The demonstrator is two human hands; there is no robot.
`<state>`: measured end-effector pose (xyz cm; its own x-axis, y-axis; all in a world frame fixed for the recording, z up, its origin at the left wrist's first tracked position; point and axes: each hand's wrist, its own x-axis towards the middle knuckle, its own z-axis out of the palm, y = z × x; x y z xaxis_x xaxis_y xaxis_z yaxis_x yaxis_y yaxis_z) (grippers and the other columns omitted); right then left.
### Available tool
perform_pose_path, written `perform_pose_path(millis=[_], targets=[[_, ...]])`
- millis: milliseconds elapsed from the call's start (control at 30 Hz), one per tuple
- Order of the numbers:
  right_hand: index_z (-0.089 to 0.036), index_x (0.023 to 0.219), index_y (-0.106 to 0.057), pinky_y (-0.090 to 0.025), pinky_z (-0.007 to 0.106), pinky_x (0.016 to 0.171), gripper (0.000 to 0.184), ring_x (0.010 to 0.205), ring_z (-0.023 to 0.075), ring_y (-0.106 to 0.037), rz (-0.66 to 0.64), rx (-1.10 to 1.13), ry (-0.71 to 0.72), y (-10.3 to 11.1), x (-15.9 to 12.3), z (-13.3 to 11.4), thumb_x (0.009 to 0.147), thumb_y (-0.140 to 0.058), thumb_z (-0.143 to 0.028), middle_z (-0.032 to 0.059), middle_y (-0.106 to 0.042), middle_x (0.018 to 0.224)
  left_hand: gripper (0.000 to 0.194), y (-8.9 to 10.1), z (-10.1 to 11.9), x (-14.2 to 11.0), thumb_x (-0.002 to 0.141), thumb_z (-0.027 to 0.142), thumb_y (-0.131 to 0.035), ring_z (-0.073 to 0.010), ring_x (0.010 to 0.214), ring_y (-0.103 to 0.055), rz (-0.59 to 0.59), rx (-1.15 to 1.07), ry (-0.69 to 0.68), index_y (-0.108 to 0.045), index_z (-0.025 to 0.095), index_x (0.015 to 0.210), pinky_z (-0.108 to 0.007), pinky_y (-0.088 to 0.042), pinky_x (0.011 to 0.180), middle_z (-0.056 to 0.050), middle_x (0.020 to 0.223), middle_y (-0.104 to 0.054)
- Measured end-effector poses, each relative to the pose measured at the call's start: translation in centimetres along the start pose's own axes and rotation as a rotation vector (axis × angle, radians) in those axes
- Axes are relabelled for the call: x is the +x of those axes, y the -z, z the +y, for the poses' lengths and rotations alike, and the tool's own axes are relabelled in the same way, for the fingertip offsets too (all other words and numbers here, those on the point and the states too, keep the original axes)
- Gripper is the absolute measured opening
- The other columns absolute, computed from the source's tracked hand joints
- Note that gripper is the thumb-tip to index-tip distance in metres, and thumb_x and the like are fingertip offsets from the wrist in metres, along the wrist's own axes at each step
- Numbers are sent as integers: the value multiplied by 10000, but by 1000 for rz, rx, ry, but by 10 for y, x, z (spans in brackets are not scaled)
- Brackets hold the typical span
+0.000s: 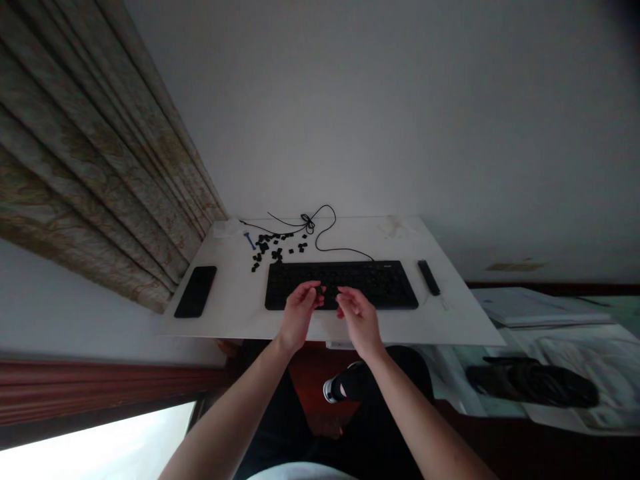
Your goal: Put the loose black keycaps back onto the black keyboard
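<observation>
Head view: the black keyboard is seen lying crosswise beneath both hands. The left hand is pinched, its hold unclear against the keys; the right hand is held half open, empty. Loose keycaps are scattered beyond, nearer the left.

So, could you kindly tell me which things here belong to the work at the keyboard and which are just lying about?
Belonging to the work: left hand, right hand, black keyboard, loose black keycaps.

Just lying about: black smartphone, slim black device, pleated curtain.
</observation>
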<state>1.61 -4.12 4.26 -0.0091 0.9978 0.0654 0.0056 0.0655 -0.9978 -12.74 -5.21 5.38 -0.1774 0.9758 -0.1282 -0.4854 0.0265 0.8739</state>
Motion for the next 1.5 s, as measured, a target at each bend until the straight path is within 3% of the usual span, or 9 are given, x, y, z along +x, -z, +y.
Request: perform_pose_path(millis=[200, 400, 500, 567, 700, 833, 1167, 1333, 1500], targets=[[-198, 966, -701, -505, 290, 557, 399, 618, 156, -621, 6, 169, -112, -20, -12, -3, 767, -734, -542, 36, -706, 763, 203, -5, -21, -13, 879, 332, -647, -135, 796, -639, 21, 284, -85, -688, 178, 1005, -278, -518, 783, -28, 867, -698], [-195, 915, -720, -533, 309, 600, 408, 650, 170, -645, -23, 158, -133, -13, -6, -3, 725, -767, -553, 52, -729, 781, 240, 2, -17, -12, 920, 316, -583, -167, 883, -688, -99, 479, -155, -678, 191, 1101, -311, -549, 823, -60, 981, -740], [-188, 912, -735, -544, 313, 616, 417, 669, 175, -652, -61, 115, -139, -11, 1, -3, 721, -769, -556, 61, -734, 782, 258, 19, -6, -3, 929, 294, -574, -181, 943, -696, -164, 685, -271, -677, 223, 1154, -331, -552, 871, -56, 1033, -743], [-183, 918, -748, -552, 314, 615, 432, 681, 178, -656, -83, 92, -149, -10, 10, -3, 708, -774, -561, 62, -733, 778, 232, 41, 5, 7, 923, 273, -577, -192, 975, -685, -86, 831, -390, -689, 234, 1122, -351, -546, 902, -58, 1046, -734], [-167, 888, -770, -566, 323, 612, 434, 633, 160, -642, -161, 65, -209, -14, 37, -5, 651, -807, -529, 45, -717, 722, 181, 95, 29, 32, 882, 170, -560, -221, 1083, -627, 269, 963, -572, -699, 214, 990, -403, -482, 1020, -88, 1070, -692], [-151, 852, -779, -557, 314, 602, 345, 584, 143, -628, -337, -16, -250, -40, 68, -9, 654, -813, -432, 37, -704, 667, 216, 127, 34, 46, 827, 139, -582, -211, 1014, -640, 346, 886, -467, -689, 206, 1002, -381, -494, 984, -77, 1055, -681], [-200, 786, -807, -483, 263, 720, 101, 786, 187, -683, -694, -705, 54, -141, 130, -17, 778, -716, -242, 22, -755, 754, 236, 130, 32, 48, 830, 122, -587, -237, 1006, -670, 221, 826, -334, -718, 226, 996, -407, -478, 1010, -67, 1012, -732], [-205, 820, -816, -477, 250, 730, 117, 879, 192, -678, -706, -865, 112, -156, 142, -13, 770, -729, -265, 48, -762, 935, 241, 132, 31, 50, 806, 104, -609, -248, 1003, -664, 244, 810, -320, -728, 230, 974, -424, -463, 1022, -73, 1015, -727], [-188, 799, -814, -478, 245, 698, 117, 811, 187, -685, -776, -856, 44, -156, 146, -7, 773, -722, -256, 43, -758, 802, 248, 133, 28, 52, 798, 101, -611, -253, 1004, -661, 253, 810, -326, -731, 240, 966, -427, -462, 1021, -70, 1006, -727]])
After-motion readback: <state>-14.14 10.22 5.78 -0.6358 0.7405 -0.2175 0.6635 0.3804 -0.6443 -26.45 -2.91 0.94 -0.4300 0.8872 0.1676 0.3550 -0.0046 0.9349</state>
